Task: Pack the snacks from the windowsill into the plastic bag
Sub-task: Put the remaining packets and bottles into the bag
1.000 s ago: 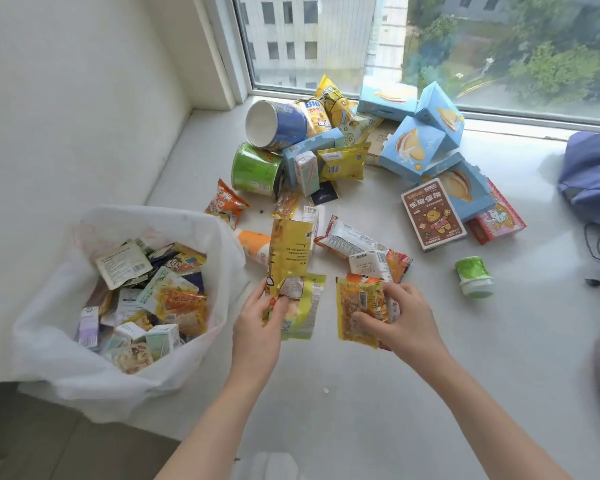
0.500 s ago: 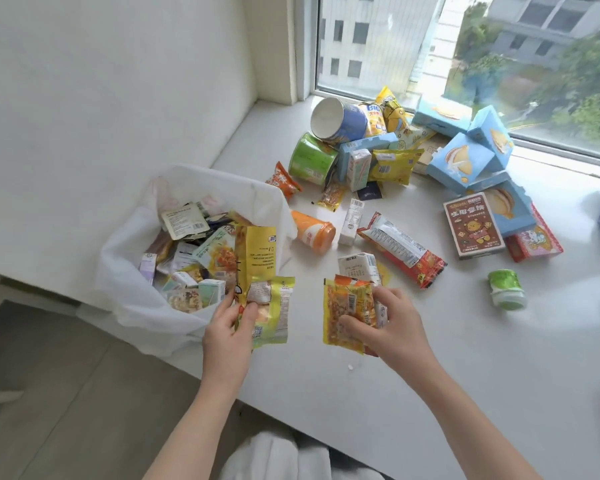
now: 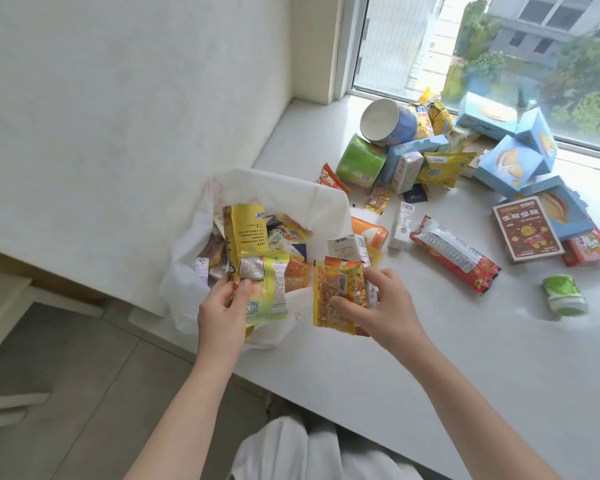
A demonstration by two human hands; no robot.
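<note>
The left hand pinches two packets between thumb and curled fingers: a tall yellow packet rising from the grip and a yellow-green packet in front of it. Both hang over the open mouth of the white plastic bag, which sits just beyond that hand at the near edge of the windowsill and holds many small snacks. The right hand, just beside the left, has its fingers curled round an orange-yellow packet; a small white carton sticks up behind the packet and seems to be in the same grip, though its lower end is hidden. Just beyond the right hand lie an orange pouch and a white stick box, and a long red packet lies beyond it to the right. Farther right of that hand stands a small green pot, well apart from the rest. Well beyond both hands the remaining snacks are heaped near the window: a brown-red box, a pink box, several light blue boxes, a blue tub and a green tub lying on their sides, and a small orange packet touching the bag's far rim
</note>
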